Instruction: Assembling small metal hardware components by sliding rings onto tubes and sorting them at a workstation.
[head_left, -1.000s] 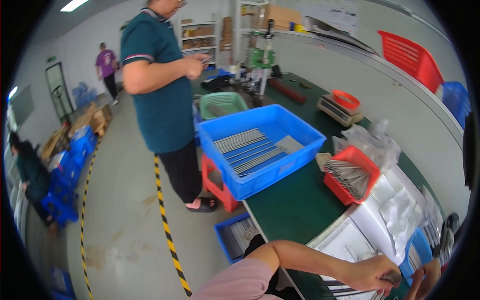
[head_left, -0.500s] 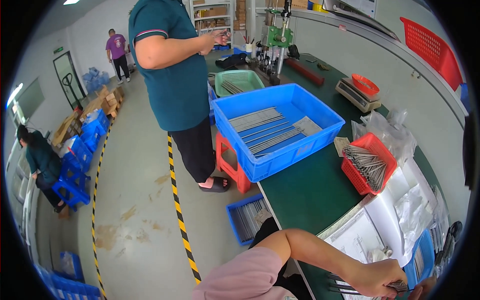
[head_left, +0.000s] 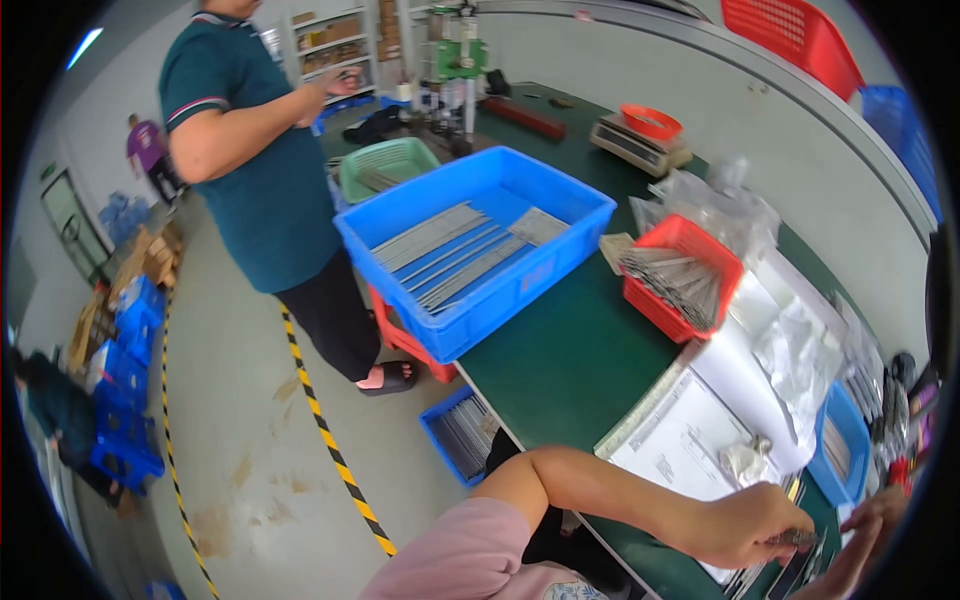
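My left hand point(head_left: 752, 526), at the end of a pink-sleeved arm, is closed on a bundle of thin metal rods point(head_left: 796, 539), whose ends show past the fingers. My right hand point(head_left: 872, 532) is just to the right, cut by the dark rim, with its fingers too blurred to read. A dark, narrow flat piece point(head_left: 793, 574) lies between the two hands. Below the left hand, more thin rods rest by the table edge. Close behind the hands are a drawing sheet point(head_left: 672, 440) and a blue tray point(head_left: 851, 446) with rods in it.
A large blue bin point(head_left: 560, 243) of rods stands on the green table point(head_left: 540, 385). Nearby are a red basket point(head_left: 655, 305) of metal pins, a scale point(head_left: 640, 148) and plastic bags point(head_left: 722, 205). A co-worker point(head_left: 255, 190) stands at the left; a blue crate point(head_left: 440, 445) sits below.
The whole view has swung right, so the table and bin appear farther left. More of my right hand now shows beside the left, which still grips the rods.
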